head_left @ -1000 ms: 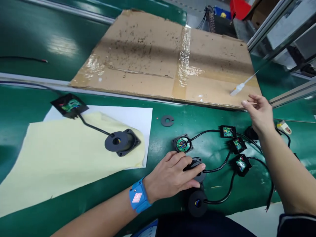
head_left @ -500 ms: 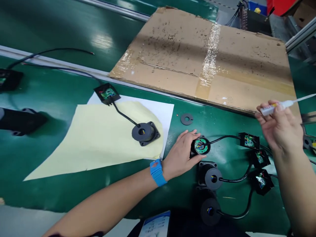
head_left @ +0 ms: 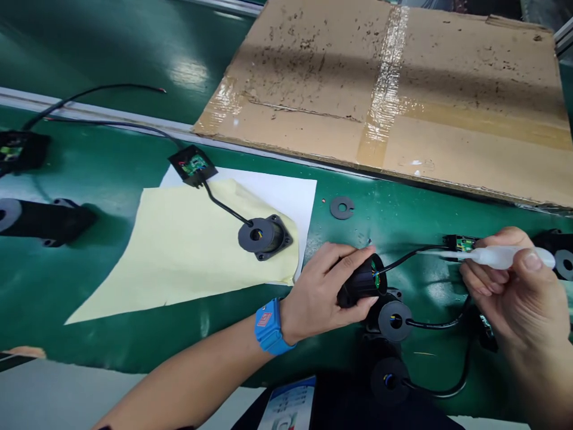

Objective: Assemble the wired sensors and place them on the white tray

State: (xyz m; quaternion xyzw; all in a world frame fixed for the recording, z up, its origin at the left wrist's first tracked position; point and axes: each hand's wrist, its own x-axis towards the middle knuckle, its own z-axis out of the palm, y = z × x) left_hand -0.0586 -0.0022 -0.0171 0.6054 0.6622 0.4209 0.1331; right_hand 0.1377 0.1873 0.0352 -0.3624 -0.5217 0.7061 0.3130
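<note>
My left hand (head_left: 329,289), with a blue wrist strap, is closed round a black cylindrical housing (head_left: 358,285), tilted so its open end faces right. Green board and thin wires show inside, and a black cable (head_left: 405,258) runs out to a small box with a circuit board (head_left: 463,243). In my right hand (head_left: 514,280) is a white squeeze bottle (head_left: 501,257), its thin nozzle pointing left across the cable, short of the housing. Two more black housings with grey ring tops (head_left: 394,321) (head_left: 389,380) stand just below. A loose grey ring (head_left: 342,208) lies above my left hand.
On yellow paper (head_left: 192,239) at the left stands a ringed housing (head_left: 264,237), cabled to a circuit box (head_left: 192,165). Another housing (head_left: 45,221) lies far left. A large cardboard sheet (head_left: 313,77) covers the back. A printed card or screen (head_left: 289,406) is at the bottom edge.
My right hand has come down and turned the bottle so its nozzle points left. My left hand has tipped the housing from upright towards the right. The view has shifted slightly.
</note>
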